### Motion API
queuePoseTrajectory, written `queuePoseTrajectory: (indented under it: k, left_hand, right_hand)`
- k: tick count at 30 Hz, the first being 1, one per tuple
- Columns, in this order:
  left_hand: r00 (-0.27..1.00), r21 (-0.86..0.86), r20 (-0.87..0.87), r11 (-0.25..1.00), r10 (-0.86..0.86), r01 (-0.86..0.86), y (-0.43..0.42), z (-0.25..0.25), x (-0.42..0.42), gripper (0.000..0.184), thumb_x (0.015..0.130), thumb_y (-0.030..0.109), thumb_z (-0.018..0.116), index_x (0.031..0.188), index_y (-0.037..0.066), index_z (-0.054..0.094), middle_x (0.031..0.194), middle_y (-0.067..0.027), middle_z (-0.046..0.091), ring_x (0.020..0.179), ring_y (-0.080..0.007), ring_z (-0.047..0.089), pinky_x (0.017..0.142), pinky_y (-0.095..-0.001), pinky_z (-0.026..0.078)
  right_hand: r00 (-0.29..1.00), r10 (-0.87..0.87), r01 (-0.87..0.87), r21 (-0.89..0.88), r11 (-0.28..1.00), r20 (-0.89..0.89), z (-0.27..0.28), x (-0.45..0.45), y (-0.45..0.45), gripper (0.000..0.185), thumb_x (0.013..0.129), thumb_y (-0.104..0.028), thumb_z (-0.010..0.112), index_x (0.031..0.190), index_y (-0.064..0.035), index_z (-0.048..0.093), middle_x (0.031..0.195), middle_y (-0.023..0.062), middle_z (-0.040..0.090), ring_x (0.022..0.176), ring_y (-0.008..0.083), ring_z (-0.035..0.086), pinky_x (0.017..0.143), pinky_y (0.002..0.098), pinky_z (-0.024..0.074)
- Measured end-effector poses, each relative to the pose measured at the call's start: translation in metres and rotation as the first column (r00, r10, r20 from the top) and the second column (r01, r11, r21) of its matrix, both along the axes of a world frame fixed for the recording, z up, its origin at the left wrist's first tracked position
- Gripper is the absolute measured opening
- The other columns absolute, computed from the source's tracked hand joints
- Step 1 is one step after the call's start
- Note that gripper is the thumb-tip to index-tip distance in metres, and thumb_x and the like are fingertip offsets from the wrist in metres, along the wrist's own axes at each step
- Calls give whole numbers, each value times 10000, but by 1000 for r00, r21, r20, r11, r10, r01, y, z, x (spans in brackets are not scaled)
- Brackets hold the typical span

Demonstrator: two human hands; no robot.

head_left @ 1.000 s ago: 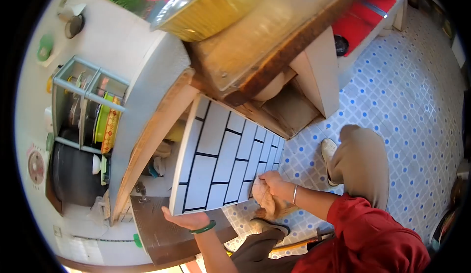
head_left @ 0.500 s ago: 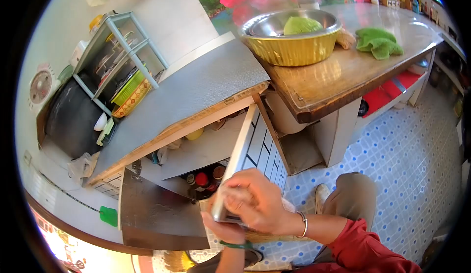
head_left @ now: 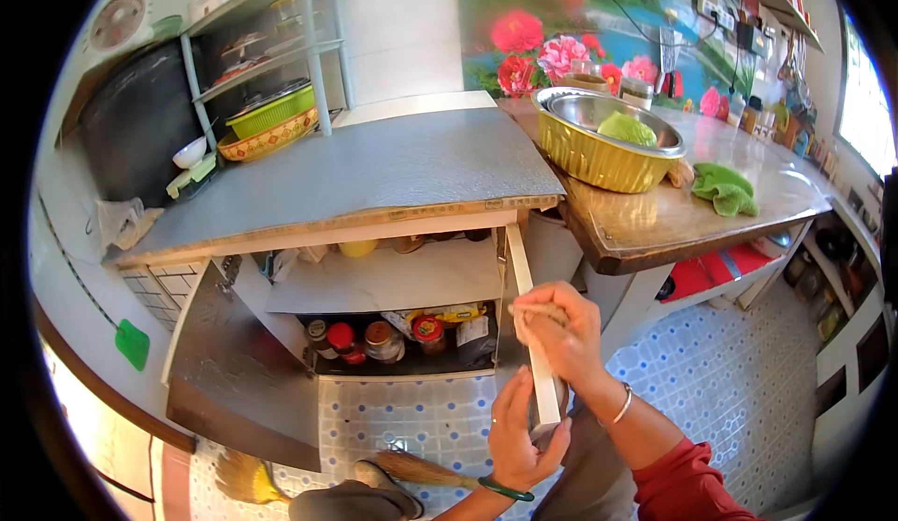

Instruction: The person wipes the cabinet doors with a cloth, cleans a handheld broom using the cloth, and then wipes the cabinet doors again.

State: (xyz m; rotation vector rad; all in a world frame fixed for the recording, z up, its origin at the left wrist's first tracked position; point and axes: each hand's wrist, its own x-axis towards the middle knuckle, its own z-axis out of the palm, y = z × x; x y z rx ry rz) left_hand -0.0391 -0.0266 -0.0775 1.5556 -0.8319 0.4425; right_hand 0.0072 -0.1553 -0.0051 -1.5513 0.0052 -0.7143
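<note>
The right cabinet door point(head_left: 537, 357) stands swung out, its pale top edge facing me. My right hand point(head_left: 569, 339) is closed over that edge at mid-length, pressing what looks like a beige cloth point(head_left: 544, 315) onto it. Around the door's near end, my left hand point(head_left: 524, 432) has its fingers on one side and its thumb on the other. The opposite cabinet door point(head_left: 248, 362), dark on its inner face, hangs open at the left. Between the doors, several jars, among them a red-lidded jar point(head_left: 428, 332), stand on the lower shelf.
A grey countertop point(head_left: 374, 166) runs above the cabinet. On the wooden table point(head_left: 645, 226) at the right are a gold basin point(head_left: 599, 161) and a green cloth point(head_left: 725, 189). A broom point(head_left: 421, 470) and a yellow broom point(head_left: 248, 477) lie by my feet on the tiled floor point(head_left: 412, 409).
My view has turned and levelled, showing more of the cabinet's inside. My right hand has shifted along the door's edge away from my left hand, which stays at the door's near end.
</note>
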Motion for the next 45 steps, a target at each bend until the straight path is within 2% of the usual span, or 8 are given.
queuePoseTrajectory:
  k: [6, 9, 13, 23, 25, 28, 36, 45]
  left_hand:
    - [1000, 152, 7, 988, -13, 11, 11, 0, 11, 782, 679, 17, 622, 1404, -49, 335, 1363, -272, 437, 1207, -429, 469, 1018, -432, 403]
    - [999, 199, -20, 979, -34, 38, 23, 2, 17, 795, 680, 10, 609, 1418, -44, 318, 1377, -267, 424, 1213, -426, 463, 1029, -422, 396]
    - [988, 168, -96, 977, -120, 135, 47, 6, 30, 786, 705, 17, 599, 1433, -28, 305, 1403, -232, 417, 1246, -396, 446, 1043, -411, 383]
    - [976, 140, -55, 966, -213, 219, 73, 6, 52, 791, 719, 4, 589, 1447, -8, 280, 1424, -209, 394, 1267, -389, 427, 1041, -410, 389]
    - [973, 136, -69, 964, -220, 228, 72, 4, 52, 791, 717, 2, 585, 1447, -4, 281, 1426, -204, 391, 1266, -384, 428, 1034, -411, 395]
    - [970, 144, -96, 961, -224, 236, 72, 3, 51, 786, 719, 2, 576, 1447, 4, 281, 1429, -195, 385, 1267, -377, 428, 1026, -413, 404]
    - [970, 100, -128, 971, -205, 219, 77, 7, 47, 760, 742, 4, 553, 1449, 9, 277, 1427, -183, 384, 1281, -358, 420, 1043, -416, 394]
    - [972, 89, -63, 969, -226, 231, 77, 8, 48, 743, 747, -6, 552, 1440, -11, 284, 1429, -194, 377, 1298, -346, 410, 1086, -411, 352]
  right_hand:
    - [992, -113, 116, 52, 992, -49, -7, 76, -32, 120, 799, -58, 612, 908, -13, 634, 819, 64, 657, 728, 121, 606, 656, 266, 486]
    - [879, -476, 472, -226, 852, 40, -4, 106, -40, 130, 762, -75, 646, 875, -26, 603, 799, 104, 640, 750, 221, 620, 705, 331, 490]
    - [800, -576, 598, -145, 789, 168, -10, 134, -46, 100, 768, -37, 623, 862, -27, 592, 792, 105, 644, 739, 213, 630, 706, 317, 490]
    - [883, -391, 454, -264, 851, 261, -21, 134, -58, 135, 829, -42, 615, 927, 27, 677, 849, 117, 669, 801, 186, 658, 750, 279, 508]
    - [887, -386, 460, -540, 705, 252, -6, 114, -44, 205, 850, -122, 647, 997, 17, 677, 984, 151, 638, 909, 240, 640, 810, 320, 502]
    - [899, -395, 417, -649, 636, 191, -3, 105, -38, 277, 856, -194, 667, 1057, -3, 672, 1093, 181, 582, 1013, 289, 595, 876, 353, 475]
    - [904, -400, 396, -641, 658, 148, -9, 105, -40, 281, 860, -140, 617, 1111, -18, 656, 1097, 186, 577, 1029, 320, 577, 887, 376, 459]
    - [909, -357, 366, -826, 428, 217, 3, 108, -52, 216, 849, -79, 608, 1048, -2, 640, 1070, 189, 609, 980, 327, 604, 866, 380, 473]
